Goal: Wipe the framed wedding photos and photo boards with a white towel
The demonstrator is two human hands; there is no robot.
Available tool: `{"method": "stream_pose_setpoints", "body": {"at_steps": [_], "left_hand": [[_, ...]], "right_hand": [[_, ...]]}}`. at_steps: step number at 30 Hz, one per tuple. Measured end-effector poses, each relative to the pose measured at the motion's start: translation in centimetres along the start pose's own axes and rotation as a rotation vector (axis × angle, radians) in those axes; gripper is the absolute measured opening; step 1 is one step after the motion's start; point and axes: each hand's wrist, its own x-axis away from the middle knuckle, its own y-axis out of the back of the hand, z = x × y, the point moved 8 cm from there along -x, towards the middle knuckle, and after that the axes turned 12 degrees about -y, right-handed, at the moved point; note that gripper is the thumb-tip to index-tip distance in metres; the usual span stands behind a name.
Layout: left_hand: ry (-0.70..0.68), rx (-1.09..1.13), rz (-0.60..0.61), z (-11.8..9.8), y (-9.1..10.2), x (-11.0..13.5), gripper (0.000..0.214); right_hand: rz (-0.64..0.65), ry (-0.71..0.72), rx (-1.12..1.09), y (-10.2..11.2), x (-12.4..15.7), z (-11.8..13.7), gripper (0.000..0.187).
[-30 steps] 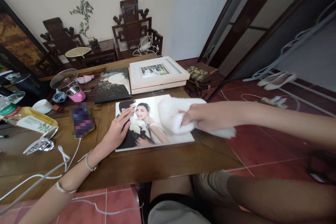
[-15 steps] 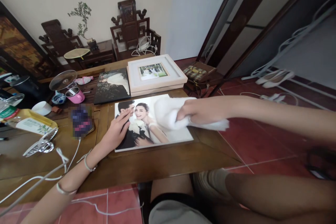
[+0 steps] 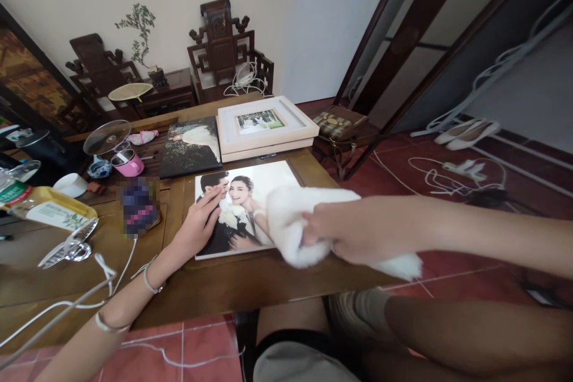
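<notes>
A flat photo panel (image 3: pixel 242 215) with a picture of a couple lies on the wooden table (image 3: pixel 210 286). Flat on its left side rests my left hand (image 3: pixel 201 221), fingers stretched out. My right hand (image 3: pixel 353 230) grips a bunched white cloth (image 3: pixel 290 221). That cloth covers the panel's right end and hangs past its near edge; the hand and cloth look smeared by motion. Behind the panel are a dark photo panel (image 3: pixel 190 146) and a white picture frame (image 3: pixel 268 125) on top of a similar pale frame.
To the left are a bottle of yellow liquid (image 3: pixel 58 209), a silver hair claw (image 3: pixel 71 245), a pink cup (image 3: pixel 128 162), a pixelated device (image 3: pixel 138 209) and white cables (image 3: pixel 67 304). A wooden chair (image 3: pixel 403 36) stands at the right, beyond the table's edge.
My right hand has moved the white cloth toward me and slightly right, from the panel's upper right to its near right corner. My left hand has stayed in place.
</notes>
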Motion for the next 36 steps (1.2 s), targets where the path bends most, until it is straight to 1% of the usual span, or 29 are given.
{"method": "stream_pose_setpoints", "body": {"at_steps": [1, 3, 6, 10, 11, 14, 16, 19, 21, 25, 27, 28, 31, 34, 36], "left_hand": [[0.000, 0.003, -0.001, 0.0, 0.1, 0.1, 0.042], [-0.004, 0.005, -0.005, -0.2, 0.3, 0.2, 0.043], [-0.012, 0.000, 0.003, -0.2, 0.3, 0.3, 0.043], [0.002, -0.011, 0.012, 0.2, 0.3, 0.4, 0.043], [0.004, -0.009, 0.011, 0.2, 0.3, 0.4, 0.043], [0.005, -0.003, 0.013, 0.3, 0.4, 0.4, 0.043], [0.004, 0.001, 0.019, 0.2, 0.5, 0.4, 0.043], [0.000, 0.007, 0.025, 0.0, 0.5, 0.3, 0.043], [-0.003, 0.000, 0.027, -0.1, 0.4, 0.2, 0.043], [-0.003, -0.016, 0.038, -0.4, 0.1, -0.1, 0.042], [0.000, -0.015, 0.039, -0.6, 0.0, -0.2, 0.042], [0.001, -0.012, 0.038, -0.6, 0.0, -0.2, 0.042], [0.007, -0.007, 0.030, -0.7, 0.3, -0.2, 0.043], [0.013, -0.007, 0.024, -0.6, 0.4, -0.1, 0.043], [0.012, -0.006, 0.030, -0.7, 0.4, -0.2, 0.043]], "right_hand": [[0.109, -0.048, 0.037, -0.9, 0.8, 0.7, 0.046], [0.232, -0.078, 0.080, -1.9, 1.8, 2.1, 0.043], [0.230, -0.055, 0.083, -1.7, 1.6, 3.3, 0.039], [0.208, -0.025, 0.044, -0.3, 0.1, 2.6, 0.044], [0.191, -0.029, 0.029, 0.2, -0.3, 2.1, 0.046], [0.075, -0.033, 0.012, 1.8, -1.6, 0.3, 0.046], [-0.033, 0.015, 0.028, 2.8, -2.6, -0.9, 0.046], [-0.202, 0.100, 0.075, 4.0, -4.2, -2.5, 0.051], [-0.289, 0.108, 0.123, 4.4, -5.2, -3.6, 0.055], [-0.368, 0.025, 0.220, 4.1, -6.4, -5.1, 0.061], [-0.399, 0.032, 0.257, 3.5, -6.3, -4.6, 0.063], [-0.414, 0.063, 0.278, 3.1, -6.1, -3.9, 0.062], [-0.460, 0.202, 0.346, 1.2, -4.7, -1.0, 0.056], [-0.456, 0.367, 0.388, -1.1, -3.0, 1.8, 0.049], [-0.453, 0.489, 0.392, -2.4, -1.9, 3.2, 0.040]]}}
